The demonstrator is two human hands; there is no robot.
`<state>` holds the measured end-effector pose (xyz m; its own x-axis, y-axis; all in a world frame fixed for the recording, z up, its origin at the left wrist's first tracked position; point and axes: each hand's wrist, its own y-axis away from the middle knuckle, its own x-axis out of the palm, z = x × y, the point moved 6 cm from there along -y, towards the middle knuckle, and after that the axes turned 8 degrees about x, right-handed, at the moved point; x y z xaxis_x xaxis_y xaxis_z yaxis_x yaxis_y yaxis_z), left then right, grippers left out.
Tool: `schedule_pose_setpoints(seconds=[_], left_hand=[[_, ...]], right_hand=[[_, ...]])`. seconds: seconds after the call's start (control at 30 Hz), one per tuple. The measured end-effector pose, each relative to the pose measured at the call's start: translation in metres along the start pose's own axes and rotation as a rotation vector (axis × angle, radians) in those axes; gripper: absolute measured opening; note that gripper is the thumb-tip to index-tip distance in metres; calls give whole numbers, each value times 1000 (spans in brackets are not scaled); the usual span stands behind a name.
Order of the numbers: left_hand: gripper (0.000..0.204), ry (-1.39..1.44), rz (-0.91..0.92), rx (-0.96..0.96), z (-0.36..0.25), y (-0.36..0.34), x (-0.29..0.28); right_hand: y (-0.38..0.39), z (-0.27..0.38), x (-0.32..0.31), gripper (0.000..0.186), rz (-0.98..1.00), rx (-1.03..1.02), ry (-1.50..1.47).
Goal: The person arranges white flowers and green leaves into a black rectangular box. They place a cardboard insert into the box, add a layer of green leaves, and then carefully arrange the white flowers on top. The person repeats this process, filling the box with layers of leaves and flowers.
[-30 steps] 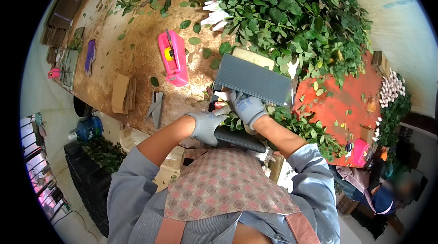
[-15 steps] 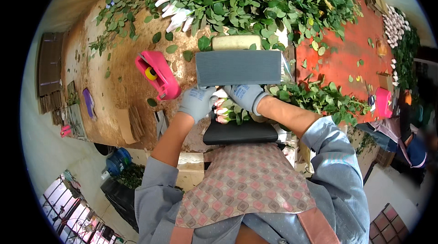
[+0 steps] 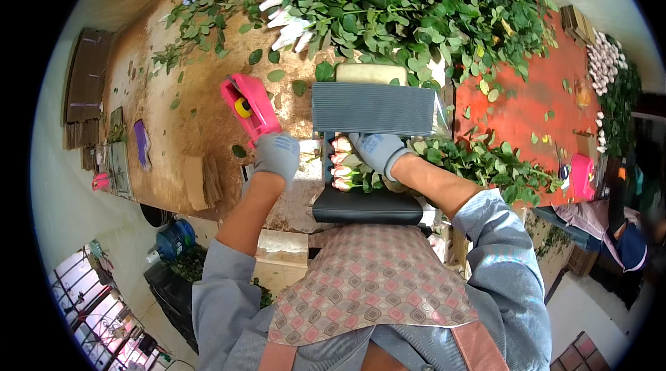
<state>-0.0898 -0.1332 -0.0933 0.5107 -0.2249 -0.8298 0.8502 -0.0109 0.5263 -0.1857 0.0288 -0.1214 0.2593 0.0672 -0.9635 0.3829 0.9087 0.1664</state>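
My gloved left hand (image 3: 276, 157) is at the near end of the pink tape dispenser (image 3: 260, 113), its fingers curled; what they hold, if anything, is hidden. A yellow roll sits in the dispenser. My gloved right hand (image 3: 377, 152) is closed on a bunch of pale pink roses (image 3: 341, 166), their heads lined up at its left. Its fingertips disappear under a ribbed dark-grey board (image 3: 374, 107). A black padded ledge (image 3: 368, 208) lies nearest me, below the roses, and a cream block (image 3: 368, 74) shows behind the board.
A big pile of leafy stems (image 3: 416, 3) with white-wrapped heads fills the back. Cardboard pieces (image 3: 201, 183) and a purple cloth (image 3: 143, 143) lie left. The red table part (image 3: 506, 114) holds cut foliage and a pink object (image 3: 582, 176). A co-worker's clothing (image 3: 624, 239) shows at far right.
My left hand has left the roses and moved left to the tape dispenser. My right hand stays at the roses. The view has turned since a second ago.
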Motion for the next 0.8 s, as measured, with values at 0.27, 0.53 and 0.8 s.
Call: schedule_pose_setpoints(seconds=[0.27, 0.53, 0.8], left_hand=[[44, 635, -161, 433, -61, 28, -50], [62, 615, -13, 399, -82, 16, -9], [56, 640, 22, 399, -81, 17, -14]], right_hand=[[-1, 16, -4, 24, 93, 114, -80], [28, -1, -25, 40, 191, 189, -169], [144, -89, -34, 38, -50, 544, -182]])
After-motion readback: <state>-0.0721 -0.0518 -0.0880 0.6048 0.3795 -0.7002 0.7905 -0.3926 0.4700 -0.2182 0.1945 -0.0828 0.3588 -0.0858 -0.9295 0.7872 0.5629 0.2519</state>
